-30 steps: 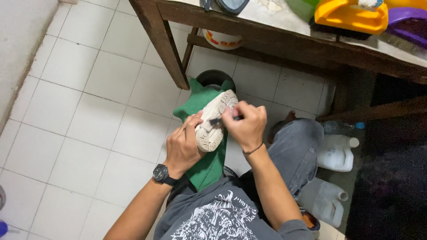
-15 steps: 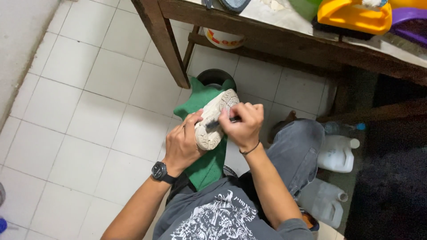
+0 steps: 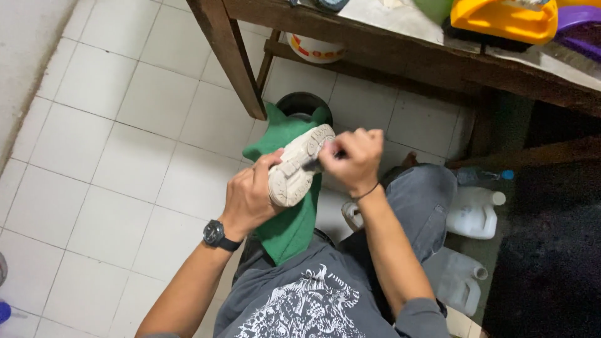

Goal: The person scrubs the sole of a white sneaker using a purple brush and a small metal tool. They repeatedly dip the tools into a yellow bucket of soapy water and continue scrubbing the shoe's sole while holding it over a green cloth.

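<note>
A pale shoe (image 3: pixel 294 168) is turned sole up over a green cloth (image 3: pixel 289 222) that drapes across my lap. My left hand (image 3: pixel 250 195) grips the shoe from the left side, a black watch on its wrist. My right hand (image 3: pixel 354 158) is closed around a small dark tool, mostly hidden in the fist, whose tip touches the sole near its upper end. What kind of tool it is cannot be made out.
A wooden table leg (image 3: pixel 228 56) and frame stand just ahead, with a white bucket (image 3: pixel 313 49) under it and a dark round object (image 3: pixel 303 103) behind the cloth. White plastic jugs (image 3: pixel 472 213) sit at my right knee. White floor tiles lie to the left.
My right hand has shifted slightly along the sole's upper end. The left hand keeps the same hold on the shoe.
</note>
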